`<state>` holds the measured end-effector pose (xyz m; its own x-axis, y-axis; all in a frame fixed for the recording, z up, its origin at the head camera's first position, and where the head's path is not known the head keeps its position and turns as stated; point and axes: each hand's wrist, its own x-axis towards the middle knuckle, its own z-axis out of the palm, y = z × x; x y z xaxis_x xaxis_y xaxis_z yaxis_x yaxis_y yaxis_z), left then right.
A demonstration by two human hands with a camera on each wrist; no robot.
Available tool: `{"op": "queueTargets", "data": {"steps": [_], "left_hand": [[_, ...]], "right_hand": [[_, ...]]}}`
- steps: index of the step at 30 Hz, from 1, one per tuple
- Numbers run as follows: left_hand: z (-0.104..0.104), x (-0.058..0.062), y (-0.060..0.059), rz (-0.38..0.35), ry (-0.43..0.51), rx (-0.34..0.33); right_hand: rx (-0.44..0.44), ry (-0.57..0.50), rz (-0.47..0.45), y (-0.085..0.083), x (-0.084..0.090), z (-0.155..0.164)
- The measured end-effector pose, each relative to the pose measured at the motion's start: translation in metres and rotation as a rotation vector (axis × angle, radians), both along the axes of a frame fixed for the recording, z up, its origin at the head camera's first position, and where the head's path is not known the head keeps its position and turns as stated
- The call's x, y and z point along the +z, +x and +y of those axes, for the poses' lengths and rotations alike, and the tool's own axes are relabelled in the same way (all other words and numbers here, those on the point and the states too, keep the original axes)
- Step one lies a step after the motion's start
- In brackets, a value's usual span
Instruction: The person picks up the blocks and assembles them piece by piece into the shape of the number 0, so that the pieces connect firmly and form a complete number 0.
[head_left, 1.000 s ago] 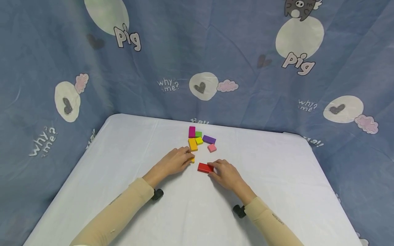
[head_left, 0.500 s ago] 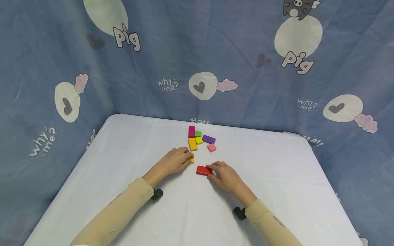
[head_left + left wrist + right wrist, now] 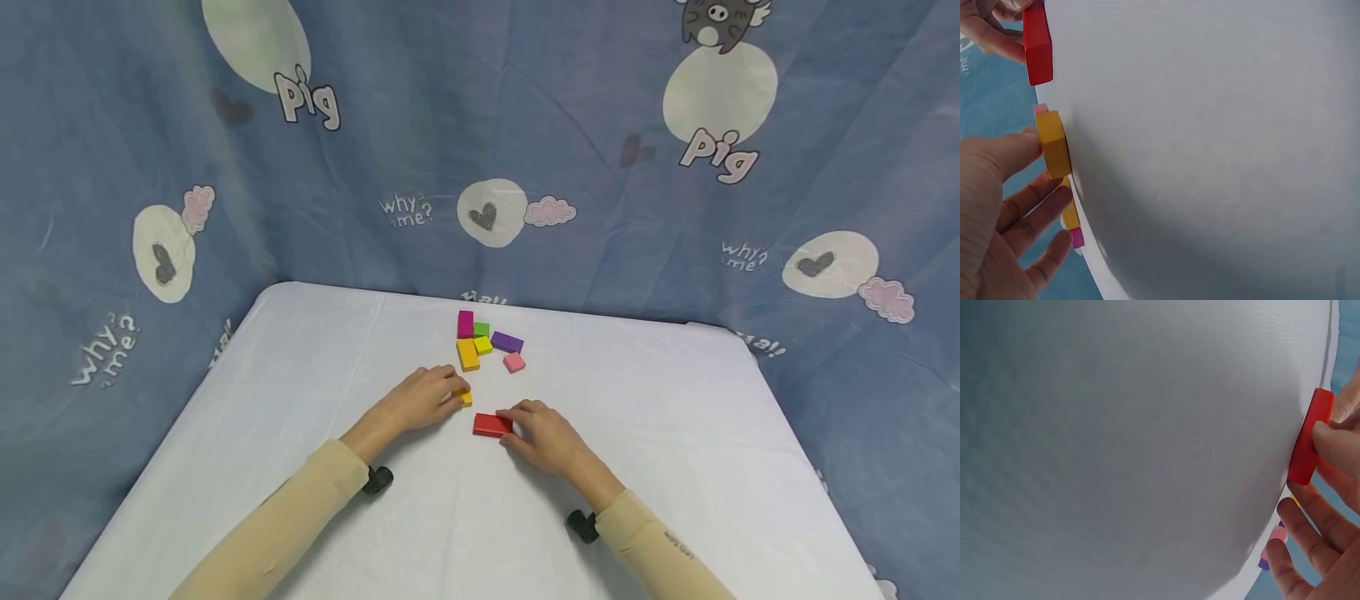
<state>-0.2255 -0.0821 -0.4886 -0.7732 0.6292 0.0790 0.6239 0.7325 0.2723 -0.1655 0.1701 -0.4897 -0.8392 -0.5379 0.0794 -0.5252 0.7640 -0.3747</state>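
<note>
Between thumb and fingers, my left hand (image 3: 420, 398) pinches a small yellow-orange block (image 3: 1053, 145); in the head view the fingers cover much of it. A longer red block (image 3: 492, 426) lies slightly nearer and to the right. Its right end is pinched by my right hand (image 3: 547, 437), and the right wrist view shows the thumb pressed against the red block (image 3: 1311, 436). The two held blocks stay a short distance apart, low at the white tabletop.
Beyond the hands lies a loose cluster: an orange block (image 3: 468, 355), magenta block (image 3: 465, 324), green block (image 3: 482, 330), yellow block (image 3: 483, 345), purple block (image 3: 507, 342) and pink block (image 3: 513, 362). A blue printed curtain (image 3: 360, 167) hangs behind the white table (image 3: 675, 417).
The red block has moved toward the person and a little left with my right hand. My left hand and its block have shifted slightly nearer. The clustered blocks keep their arrangement.
</note>
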Motion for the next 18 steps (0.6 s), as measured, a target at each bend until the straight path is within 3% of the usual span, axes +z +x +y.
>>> {"op": "queueTargets", "data": {"steps": [6,18], "left_hand": [[-0.0016,-0.0027,0.0033,-0.029,0.032,-0.011],[-0.0025,-0.0051,0.0015,-0.036,0.012,-0.011]], "right_hand": [[0.024,-0.017,0.003,0.0028,-0.0007,-0.0016],[0.024,-0.005,0.012,0.0050,0.0004,-0.0028]]}}
